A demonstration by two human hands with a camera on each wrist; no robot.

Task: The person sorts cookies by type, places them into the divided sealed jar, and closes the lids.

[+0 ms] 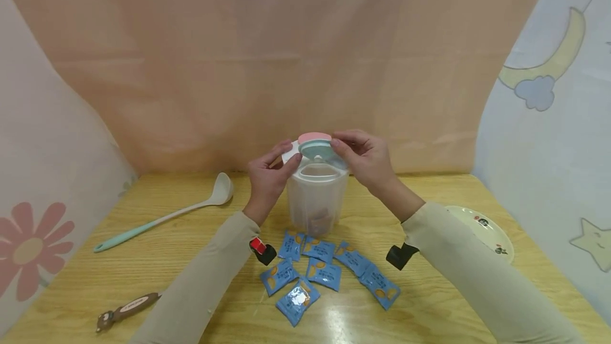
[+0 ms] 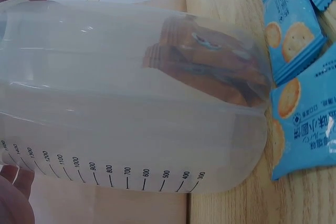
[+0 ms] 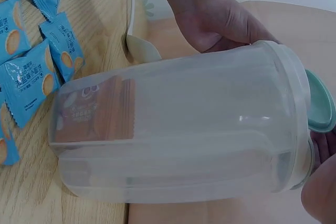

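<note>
Both hands pinch the lid (image 1: 315,147) just above the jar's (image 1: 317,195) open mouth: left hand (image 1: 269,174) at its left edge, right hand (image 1: 364,157) at its right. It sits tilted, not seated. Inside the jar, upright on the table (image 1: 143,264), lie a few brown packets (image 3: 94,111); blue packets (image 1: 324,272) lie loose in front, so filling looks barely begun

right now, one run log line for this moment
left hand: holds lid | right hand: holds lid | translucent container: upright, brown packets inside | blue cracker packets: on table
</note>
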